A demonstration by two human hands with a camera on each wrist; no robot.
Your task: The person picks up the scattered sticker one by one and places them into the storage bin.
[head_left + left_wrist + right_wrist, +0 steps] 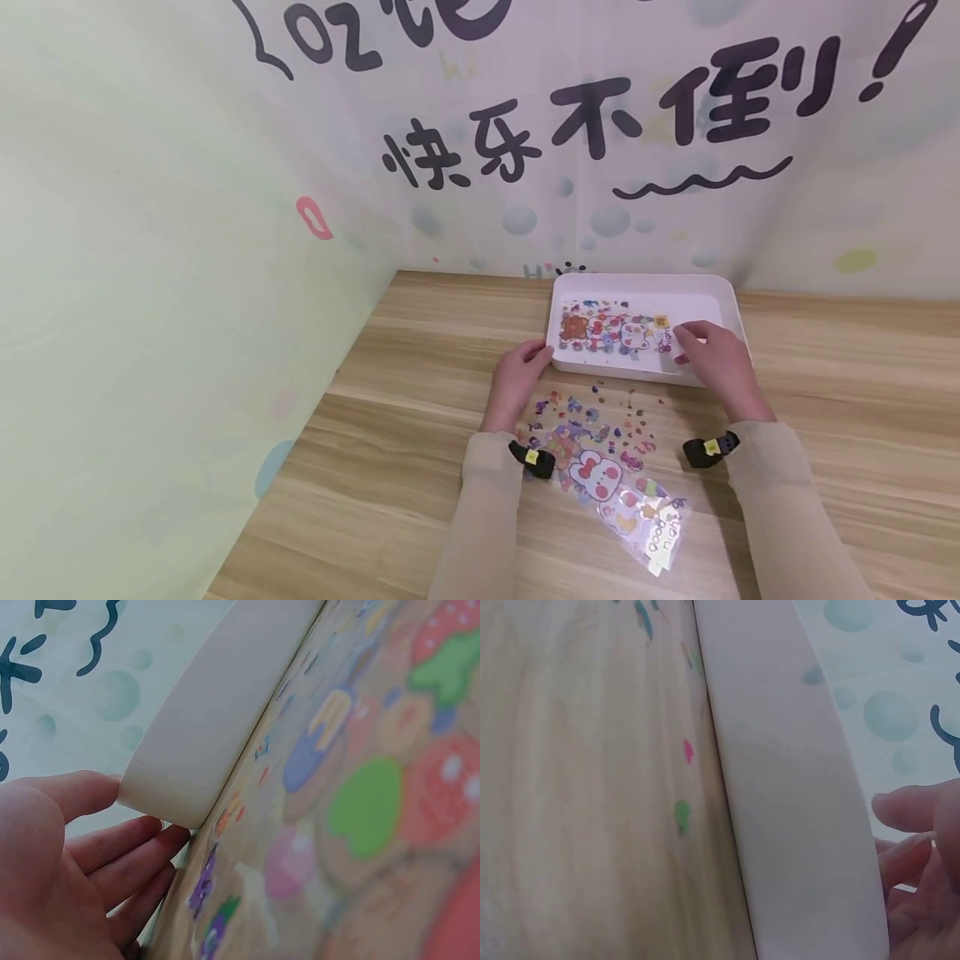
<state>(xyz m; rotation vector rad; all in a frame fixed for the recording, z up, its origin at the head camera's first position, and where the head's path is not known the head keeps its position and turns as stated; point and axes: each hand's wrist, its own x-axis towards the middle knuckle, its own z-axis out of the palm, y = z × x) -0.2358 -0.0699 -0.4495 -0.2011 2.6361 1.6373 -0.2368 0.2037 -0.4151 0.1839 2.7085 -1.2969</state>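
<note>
A shallow white tray (648,372) stands on the wooden table in the head view. At its left front corner my left hand (517,375) grips the wall, with the thumb by the rim and the other fingers along the outside, as the left wrist view shows. Inside the tray lies a clear sticker sheet (600,333) printed with a brown bear and white animals. My right hand (716,362) reaches over the tray's right part, thumb and fingers bent near the sheet's right end. Whether they pinch the sheet is unclear; the tray wall (787,795) partly hides them in the right wrist view.
In front of the tray, a second clear sticker sheet (596,475) with a white rabbit lies slanted on the table (390,433). Several small colourful stickers (573,404) show around its upper end. A printed cloth (517,221) hangs behind the table, and another covers the left side.
</note>
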